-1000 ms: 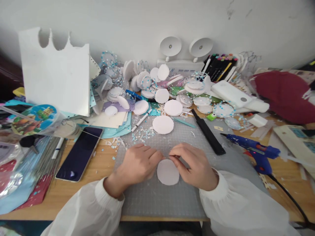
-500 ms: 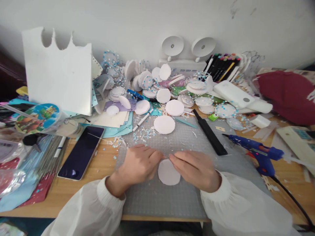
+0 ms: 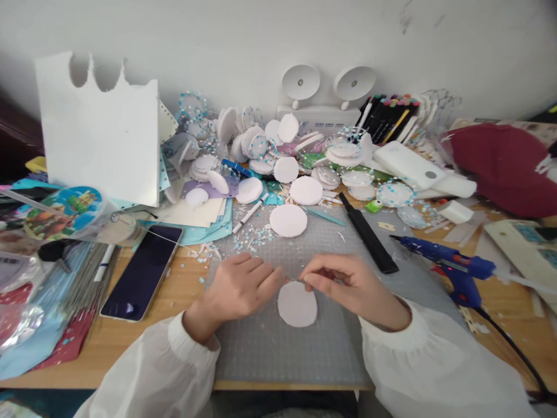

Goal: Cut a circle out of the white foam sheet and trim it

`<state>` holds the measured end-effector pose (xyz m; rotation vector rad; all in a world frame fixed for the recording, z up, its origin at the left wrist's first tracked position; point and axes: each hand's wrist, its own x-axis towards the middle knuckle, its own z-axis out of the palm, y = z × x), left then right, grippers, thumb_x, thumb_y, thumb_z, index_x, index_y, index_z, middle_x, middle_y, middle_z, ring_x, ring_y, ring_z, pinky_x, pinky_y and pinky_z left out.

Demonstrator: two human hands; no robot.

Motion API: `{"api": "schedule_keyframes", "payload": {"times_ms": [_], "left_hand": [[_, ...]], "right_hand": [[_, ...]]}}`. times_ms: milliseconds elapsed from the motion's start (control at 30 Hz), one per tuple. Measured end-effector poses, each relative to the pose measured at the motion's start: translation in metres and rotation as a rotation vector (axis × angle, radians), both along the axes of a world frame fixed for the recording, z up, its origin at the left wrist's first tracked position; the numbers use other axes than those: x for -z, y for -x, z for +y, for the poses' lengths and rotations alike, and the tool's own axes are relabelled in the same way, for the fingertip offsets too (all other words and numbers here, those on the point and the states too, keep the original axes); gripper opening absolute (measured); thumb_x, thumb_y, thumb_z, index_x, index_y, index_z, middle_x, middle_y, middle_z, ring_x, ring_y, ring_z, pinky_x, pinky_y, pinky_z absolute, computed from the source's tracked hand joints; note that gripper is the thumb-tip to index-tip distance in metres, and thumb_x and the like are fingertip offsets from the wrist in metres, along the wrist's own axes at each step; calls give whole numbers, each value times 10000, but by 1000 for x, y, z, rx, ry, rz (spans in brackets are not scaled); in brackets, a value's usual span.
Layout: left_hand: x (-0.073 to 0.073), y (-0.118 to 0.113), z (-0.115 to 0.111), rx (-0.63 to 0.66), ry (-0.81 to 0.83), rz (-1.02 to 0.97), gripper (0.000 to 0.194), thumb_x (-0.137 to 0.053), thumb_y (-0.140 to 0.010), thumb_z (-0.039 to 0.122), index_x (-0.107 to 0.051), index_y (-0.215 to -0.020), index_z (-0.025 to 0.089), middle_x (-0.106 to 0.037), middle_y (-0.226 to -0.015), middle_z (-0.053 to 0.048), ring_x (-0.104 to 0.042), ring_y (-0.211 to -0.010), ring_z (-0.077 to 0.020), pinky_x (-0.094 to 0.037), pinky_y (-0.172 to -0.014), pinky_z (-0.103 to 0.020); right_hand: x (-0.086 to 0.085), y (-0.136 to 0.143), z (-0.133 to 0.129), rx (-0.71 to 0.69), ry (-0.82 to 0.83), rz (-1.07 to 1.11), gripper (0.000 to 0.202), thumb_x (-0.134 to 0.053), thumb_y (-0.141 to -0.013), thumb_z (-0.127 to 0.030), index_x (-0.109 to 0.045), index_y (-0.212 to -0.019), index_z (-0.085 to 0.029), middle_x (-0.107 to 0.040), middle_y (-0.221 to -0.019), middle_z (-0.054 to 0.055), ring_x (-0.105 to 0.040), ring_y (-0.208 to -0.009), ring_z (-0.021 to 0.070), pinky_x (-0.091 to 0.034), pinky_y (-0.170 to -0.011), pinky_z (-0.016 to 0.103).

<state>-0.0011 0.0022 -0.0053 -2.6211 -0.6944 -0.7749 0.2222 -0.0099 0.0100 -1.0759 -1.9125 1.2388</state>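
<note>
My left hand [image 3: 243,288] is closed around a thin pale wire [image 3: 167,239], whose long end sticks out to the left over the phone. My right hand [image 3: 348,285] pinches thumb against fingertips at the wire's other end, a short gap from the left fingers. What lies in that gap is very fine and hard to make out. Just below the fingertips a white foam disc [image 3: 297,306] lies flat on the grey cutting mat [image 3: 291,360]. Another white disc [image 3: 288,220] lies farther back on the mat.
A blue glue gun [image 3: 452,261] with a cord and a black stick-like tool [image 3: 369,238] are on the right. On the left lie a phone [image 3: 141,273] and a bundle of wires [image 3: 91,284]. Bead-trimmed discs [image 3: 346,152] pile up behind, before a white lamp [image 3: 319,116].
My right hand has shifted right and turned, with its fingers now more raised, and the gap between the hands is wider. The left hand stays nearly in place; the view has shifted slightly.
</note>
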Motion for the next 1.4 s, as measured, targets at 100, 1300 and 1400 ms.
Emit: {"api": "schedule_keyframes", "payload": {"times_ms": [100,1300,1400], "left_hand": [[0,-1,-2,16,-7,12,81,-530,-891,207,-550,-833,154,-511,-552,52,-447,-507,-110,-277,-484,-289],[-15,1,-5,75,-138,-61,36,-552,-861,136,-581,-860,115,-561,-542,54,-444,-478,-104,-252,-471,-274],[-15,0,-6,104,-139,-56,50,-552,-851,135,-596,-862,113,-522,-518,62,-431,-467,-104,-244,-466,-273]], "right_hand": [[1,-3,3,-60,130,66,194,-563,-882,-322,-649,-820,-159,-669,-687,31,-599,-607,113,-461,-521,205],[2,-1,3,-160,99,85,253,-455,-941,-316,-647,-887,-160,-640,-764,39,-577,-708,121,-437,-618,238],[-1,-4,4,-238,381,186,258,-489,-921,-376,-611,-886,-151,-637,-782,43,-580,-737,125,-442,-659,249]]}}
